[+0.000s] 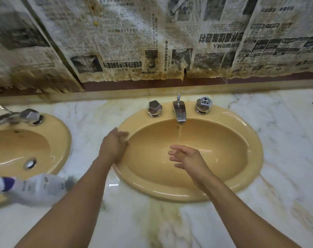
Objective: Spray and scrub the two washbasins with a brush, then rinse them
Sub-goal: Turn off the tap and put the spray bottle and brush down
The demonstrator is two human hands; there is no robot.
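The left hand (114,145) is resting on the right basin's (170,194) left rim, fingers loosely bent. The right hand (186,158) is hovering inside, fingers apart, beside water (179,135) running from the tap (179,111).

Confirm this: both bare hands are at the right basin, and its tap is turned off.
Not off: the head view shows water streaming from the spout into the right basin. Both bare hands, left hand and right hand, are at that basin.

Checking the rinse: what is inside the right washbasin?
Water streams from the spout into the bowl, where the right hand hovers. No drain shows; that hand likely covers it.
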